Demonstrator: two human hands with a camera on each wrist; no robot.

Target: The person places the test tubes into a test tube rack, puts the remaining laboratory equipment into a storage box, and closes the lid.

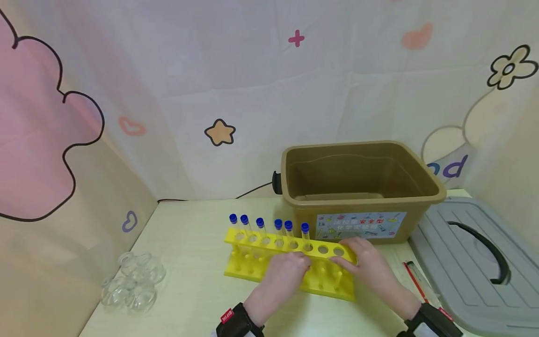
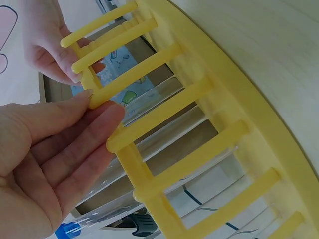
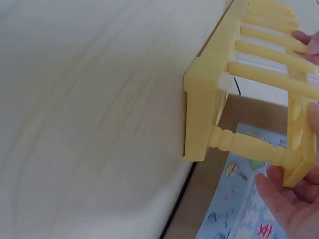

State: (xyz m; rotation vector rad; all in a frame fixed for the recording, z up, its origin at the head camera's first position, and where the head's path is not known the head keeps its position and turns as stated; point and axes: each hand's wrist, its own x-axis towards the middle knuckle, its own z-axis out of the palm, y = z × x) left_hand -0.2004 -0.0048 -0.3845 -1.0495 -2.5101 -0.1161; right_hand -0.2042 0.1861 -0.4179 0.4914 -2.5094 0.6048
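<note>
A pale, smooth tabletop sits against a cloth backdrop printed with hearts, stars and flowers. The yellow plastic test-tube rack, pegged and holed, stands near the table's front before a brown tub. Left hand and right hand pinch its top rail; clear blue-capped tubes stand upright in it.
</note>
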